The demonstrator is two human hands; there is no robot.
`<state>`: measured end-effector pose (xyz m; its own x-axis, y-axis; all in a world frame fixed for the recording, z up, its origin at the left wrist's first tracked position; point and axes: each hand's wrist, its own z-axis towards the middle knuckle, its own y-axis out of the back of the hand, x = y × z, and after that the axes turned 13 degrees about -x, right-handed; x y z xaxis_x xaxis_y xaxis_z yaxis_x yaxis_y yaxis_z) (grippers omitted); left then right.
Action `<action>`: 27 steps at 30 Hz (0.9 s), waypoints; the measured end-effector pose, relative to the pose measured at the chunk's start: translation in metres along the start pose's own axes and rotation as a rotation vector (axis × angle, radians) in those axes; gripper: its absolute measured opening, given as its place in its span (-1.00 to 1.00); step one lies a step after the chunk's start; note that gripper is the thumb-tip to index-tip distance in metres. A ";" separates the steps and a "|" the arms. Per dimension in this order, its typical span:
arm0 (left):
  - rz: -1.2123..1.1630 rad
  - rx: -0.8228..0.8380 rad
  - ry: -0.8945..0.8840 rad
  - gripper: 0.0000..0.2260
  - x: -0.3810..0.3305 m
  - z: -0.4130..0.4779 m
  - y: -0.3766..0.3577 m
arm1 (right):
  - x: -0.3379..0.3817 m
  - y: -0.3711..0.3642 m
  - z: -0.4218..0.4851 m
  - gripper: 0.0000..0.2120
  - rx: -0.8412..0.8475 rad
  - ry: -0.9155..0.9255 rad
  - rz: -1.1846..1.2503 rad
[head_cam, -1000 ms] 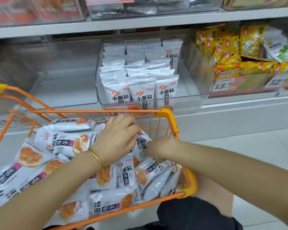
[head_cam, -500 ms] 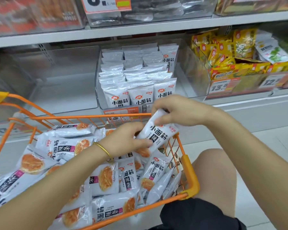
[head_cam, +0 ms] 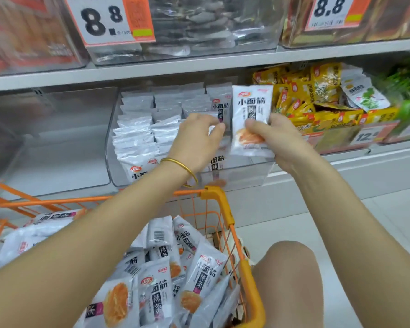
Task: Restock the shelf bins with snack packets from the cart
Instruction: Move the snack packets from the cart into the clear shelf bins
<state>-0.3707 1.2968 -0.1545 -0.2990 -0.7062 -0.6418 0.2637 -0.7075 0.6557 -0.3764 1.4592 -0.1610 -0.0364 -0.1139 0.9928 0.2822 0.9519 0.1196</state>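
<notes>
1. Fingers (head_cam: 253, 125) of R hand (head_cam: 277, 138): clamped on held pkt (head_cam: 250, 110), thumb on front over the orange food pic, rest behind. Pkt upright, print facing cam, raised over R end of the bin.
2. Fingers (head_cam: 217, 130) of L hand (head_cam: 194, 143): half-curled, just L of held pkt. Cannot tell whether gripping anything in the bin behind. Gold bangle (head_cam: 182, 165) on wrist.
3. Nearest, lower R: bare knee (head_cam: 291, 268), just beside orange cart (head_cam: 225, 202). Pale floor (head_cam: 365, 221) beyond.
4. Inside cart: loose pkts (head_cam: 199, 275), same white wrap w/ black characters, piled at all angles, some face up, some barcode up. Both forearms crossing above.
5. Past cart rim, on lower shelf: clear bin (head_cam: 234, 178) w/ rows of pkts (head_cam: 137, 129) standing on edge, front to back. R row mostly hidden by hands.
6. L of it: second clear bin (head_cam: 57, 138). R of it: yellow pkts (head_cam: 305, 95) heaped in next bin, green-and-white ones further R, price tag (head_cam: 365, 137) starting "12", rest blurred.
7. Farthest, upper shelf (head_cam: 152, 69): clear bins w/ dark pkts, blurred. Tag "8.8" (head_cam: 109, 20) at L, another "8.8" tag (head_cam: 334, 10) at R.
</notes>
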 end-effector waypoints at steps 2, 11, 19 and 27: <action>0.252 0.058 -0.089 -0.65 0.008 0.010 -0.005 | 0.001 -0.006 0.031 -0.82 -0.135 0.119 -0.235; 0.595 0.285 -0.140 -0.53 0.040 0.033 -0.017 | -0.030 -0.073 0.117 -0.63 -0.139 0.145 -0.706; 0.582 0.272 -0.165 -0.52 0.044 0.031 -0.017 | -0.063 -0.093 0.142 -0.69 -0.138 0.004 -0.697; 0.564 0.272 -0.146 -0.53 0.041 0.027 -0.016 | -0.060 -0.097 0.142 -0.38 -0.118 0.013 -0.822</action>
<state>-0.4123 1.2799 -0.1811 -0.3089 -0.9434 -0.1205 0.1805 -0.1825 0.9665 -0.5381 1.4137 -0.2328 -0.2643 -0.7641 0.5885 0.2690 0.5275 0.8058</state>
